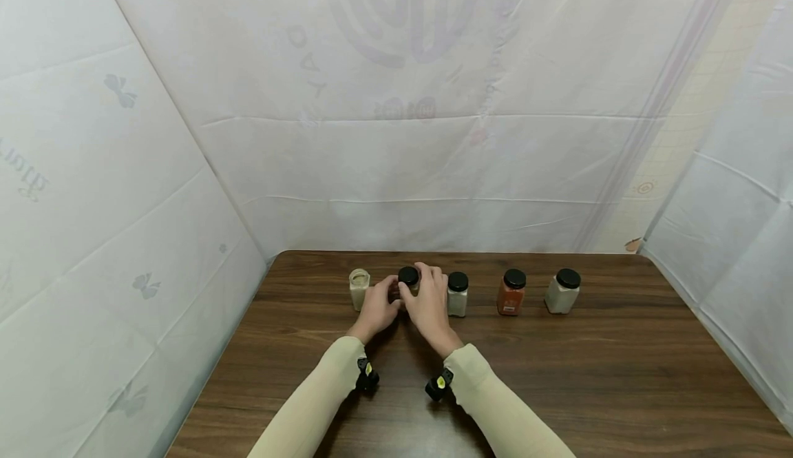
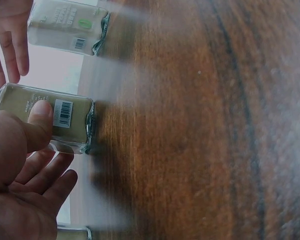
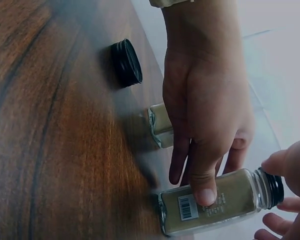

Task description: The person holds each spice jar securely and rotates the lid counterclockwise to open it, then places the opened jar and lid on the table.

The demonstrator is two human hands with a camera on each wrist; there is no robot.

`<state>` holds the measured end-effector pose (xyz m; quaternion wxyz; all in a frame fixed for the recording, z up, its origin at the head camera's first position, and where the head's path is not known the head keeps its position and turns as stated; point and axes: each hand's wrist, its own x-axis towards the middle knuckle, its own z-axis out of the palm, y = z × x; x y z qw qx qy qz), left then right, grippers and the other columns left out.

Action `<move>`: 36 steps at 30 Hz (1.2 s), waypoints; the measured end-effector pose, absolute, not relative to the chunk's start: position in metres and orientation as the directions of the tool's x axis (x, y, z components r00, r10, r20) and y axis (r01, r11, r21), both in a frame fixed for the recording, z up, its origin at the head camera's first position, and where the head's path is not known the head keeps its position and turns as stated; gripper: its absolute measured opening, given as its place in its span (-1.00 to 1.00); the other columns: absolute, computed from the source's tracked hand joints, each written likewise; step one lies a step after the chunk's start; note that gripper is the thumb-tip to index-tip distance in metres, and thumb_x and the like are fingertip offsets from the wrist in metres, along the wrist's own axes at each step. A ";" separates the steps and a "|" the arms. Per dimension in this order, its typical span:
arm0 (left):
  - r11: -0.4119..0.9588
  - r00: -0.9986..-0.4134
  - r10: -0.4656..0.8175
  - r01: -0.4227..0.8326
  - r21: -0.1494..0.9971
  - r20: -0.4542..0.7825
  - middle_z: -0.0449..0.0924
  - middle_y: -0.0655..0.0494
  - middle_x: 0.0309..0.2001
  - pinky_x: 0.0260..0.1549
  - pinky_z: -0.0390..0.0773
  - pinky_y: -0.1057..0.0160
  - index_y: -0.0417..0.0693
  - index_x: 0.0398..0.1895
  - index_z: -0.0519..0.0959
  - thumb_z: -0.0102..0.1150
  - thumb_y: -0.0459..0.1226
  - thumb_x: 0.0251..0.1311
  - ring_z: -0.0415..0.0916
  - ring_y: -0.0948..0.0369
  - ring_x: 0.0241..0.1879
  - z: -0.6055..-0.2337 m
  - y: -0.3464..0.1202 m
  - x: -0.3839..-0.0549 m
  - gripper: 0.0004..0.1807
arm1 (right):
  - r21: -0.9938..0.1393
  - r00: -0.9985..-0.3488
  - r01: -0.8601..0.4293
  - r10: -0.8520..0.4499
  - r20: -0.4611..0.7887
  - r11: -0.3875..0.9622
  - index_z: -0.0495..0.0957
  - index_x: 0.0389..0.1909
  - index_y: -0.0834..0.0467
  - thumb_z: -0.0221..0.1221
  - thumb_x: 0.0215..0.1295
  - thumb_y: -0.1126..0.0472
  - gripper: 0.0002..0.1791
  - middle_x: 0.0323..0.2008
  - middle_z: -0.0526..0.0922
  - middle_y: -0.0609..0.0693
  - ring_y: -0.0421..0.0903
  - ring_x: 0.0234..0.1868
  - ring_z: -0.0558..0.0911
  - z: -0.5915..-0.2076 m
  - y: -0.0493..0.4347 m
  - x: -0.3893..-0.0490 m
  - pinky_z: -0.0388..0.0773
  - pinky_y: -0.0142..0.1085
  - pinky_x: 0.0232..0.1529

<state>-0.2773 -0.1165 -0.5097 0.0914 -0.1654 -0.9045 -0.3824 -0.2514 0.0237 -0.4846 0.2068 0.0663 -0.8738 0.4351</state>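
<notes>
Left hand (image 1: 379, 306) and right hand (image 1: 429, 301) meet at a square glass jar of olive-brown powder (image 3: 235, 192), which lies directly between them. Curled round the jar's body, the left hand holds it with the thumb pressed flat against the glass. At the top, the right hand pinches its black screw lid (image 3: 275, 190) with the thumb and a finger, the other fingers hanging loosely apart. Whether the jar's base touches the counter cannot be told.

White printed cloth (image 1: 396, 134) walls the back and sides. Below it spreads a dark wood-grain counter (image 1: 619, 375). Cream sleeves (image 1: 310, 403) cover the forearms.

Four more jars stand in a loose row: a lidless jar of pale powder (image 1: 359, 291) just left of the left hand, a jar of greyish powder (image 1: 457, 301) just right of the right hand, then, well apart from the hands, a jar of orange-red powder (image 1: 511, 299) and a jar of whitish powder (image 1: 561, 297) at the far right. These last three wear black lids.

Black wrist cameras (image 1: 368, 375) sit at the cuffs. Near the lidless jar lies a loose black lid (image 3: 126, 63). On the held jar shows a small barcode label (image 2: 63, 114).
</notes>
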 end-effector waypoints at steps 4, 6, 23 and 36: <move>0.652 -0.928 0.228 0.370 0.662 0.294 0.72 -0.11 0.01 0.02 0.66 0.00 -0.20 0.21 0.58 0.28 -0.50 0.24 0.69 -0.01 0.02 -0.511 -0.115 -0.278 -0.56 | -0.737 -0.904 -0.299 0.068 0.422 0.606 0.51 0.26 0.28 0.35 0.39 0.13 -0.49 0.08 0.51 0.22 0.16 0.01 0.44 -0.484 0.024 -0.251 0.48 0.01 -0.04; 0.652 -0.928 0.227 0.370 0.662 0.296 0.73 -0.11 0.00 0.02 0.66 0.00 -0.19 0.20 0.59 0.29 -0.49 0.25 0.69 0.00 0.01 -0.511 -0.115 -0.278 -0.56 | -0.737 -0.903 -0.305 0.062 0.424 0.604 0.52 0.25 0.28 0.34 0.39 0.14 -0.50 0.07 0.51 0.22 0.17 0.00 0.44 -0.484 0.025 -0.251 0.49 0.01 -0.05; 0.655 -0.926 0.236 0.375 0.656 0.294 0.71 -0.15 0.02 0.03 0.66 -0.03 -0.21 0.22 0.57 0.25 -0.49 0.28 0.68 -0.04 0.03 -0.511 -0.113 -0.279 -0.58 | -0.716 -0.910 -0.320 0.010 0.415 0.621 0.45 0.40 0.20 0.26 0.43 0.16 -0.44 0.23 0.49 0.24 0.24 0.15 0.43 -0.482 0.028 -0.252 0.52 0.10 0.07; 0.658 -0.921 0.239 0.387 0.645 0.309 0.72 -0.15 0.03 0.02 0.66 -0.05 -0.22 0.24 0.56 0.26 -0.51 0.24 0.69 -0.04 0.02 -0.511 -0.117 -0.279 -0.53 | -0.723 -0.898 -0.302 0.070 0.435 0.621 0.52 0.31 0.18 0.34 0.39 0.08 -0.46 0.15 0.50 0.21 0.18 0.06 0.44 -0.483 0.022 -0.254 0.53 0.03 -0.02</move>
